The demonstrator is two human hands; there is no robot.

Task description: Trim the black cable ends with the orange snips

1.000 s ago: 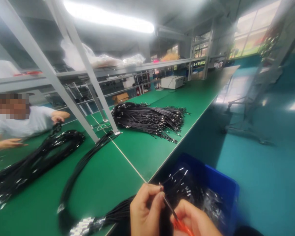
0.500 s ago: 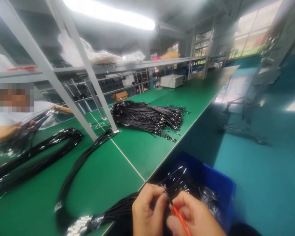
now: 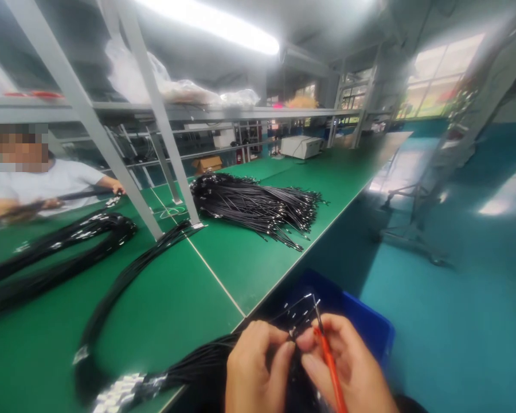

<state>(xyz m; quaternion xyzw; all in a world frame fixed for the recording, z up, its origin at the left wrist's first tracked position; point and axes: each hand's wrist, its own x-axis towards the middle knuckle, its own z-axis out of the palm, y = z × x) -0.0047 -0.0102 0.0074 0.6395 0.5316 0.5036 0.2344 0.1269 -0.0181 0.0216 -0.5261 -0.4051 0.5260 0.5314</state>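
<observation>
The green tabletop (image 3: pixel 210 310) spreads toward ten o'clock from the hands, with a heap of black cables (image 3: pixel 258 209) on it at eleven; a blue bin (image 3: pixel 370 321) sits at one. The right hand (image 3: pixel 352 361) has its grip closed around an orange-handled tool (image 3: pixel 332 367), whose long axis runs from half past five to its thin tip, pointing between eleven and twelve. At the tool's nine o'clock, the left hand (image 3: pixel 255 361) seems, through the blur, to pinch a small cable end (image 3: pixel 292 332), thumb and forefinger together.

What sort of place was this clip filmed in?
Probably a cable workshop or factory floor: a long green workbench bears a big pile of black cables, and another person sits or stands at it.
</observation>
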